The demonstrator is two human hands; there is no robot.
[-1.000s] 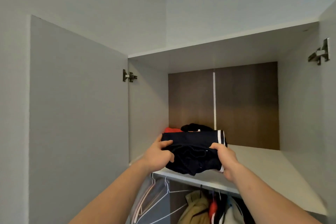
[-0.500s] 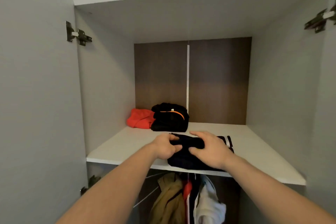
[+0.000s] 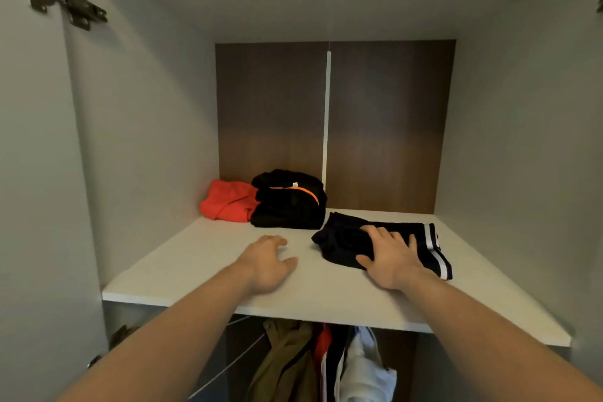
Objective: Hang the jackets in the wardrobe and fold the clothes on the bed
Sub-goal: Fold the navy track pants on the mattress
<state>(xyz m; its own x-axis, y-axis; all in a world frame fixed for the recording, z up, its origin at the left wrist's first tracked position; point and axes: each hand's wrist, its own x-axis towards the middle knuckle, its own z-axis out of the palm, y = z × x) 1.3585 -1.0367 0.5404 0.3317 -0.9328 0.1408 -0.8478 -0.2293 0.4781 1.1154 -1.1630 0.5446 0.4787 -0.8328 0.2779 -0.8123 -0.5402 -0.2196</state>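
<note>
A folded dark navy garment with white stripes (image 3: 346,241) lies on the white upper shelf (image 3: 212,274) of the wardrobe, right of centre. My right hand (image 3: 391,254) rests flat on top of it, fingers spread. My left hand (image 3: 267,261) hovers just over the bare shelf to the left of the garment, fingers relaxed, holding nothing. Behind them a folded black garment with an orange stripe (image 3: 290,202) sits beside a folded red one (image 3: 228,204).
Below the shelf hang several jackets: an olive one (image 3: 287,362), a red one (image 3: 323,346) and a white one (image 3: 365,369), with wire hangers to their left. The open door with its hinge (image 3: 68,0) stands at the left; the side walls close in the shelf.
The navy garment went from the shelf's front edge deeper in and to the right. My left hand let go of it and moved left; my right hand now lies flat on it.
</note>
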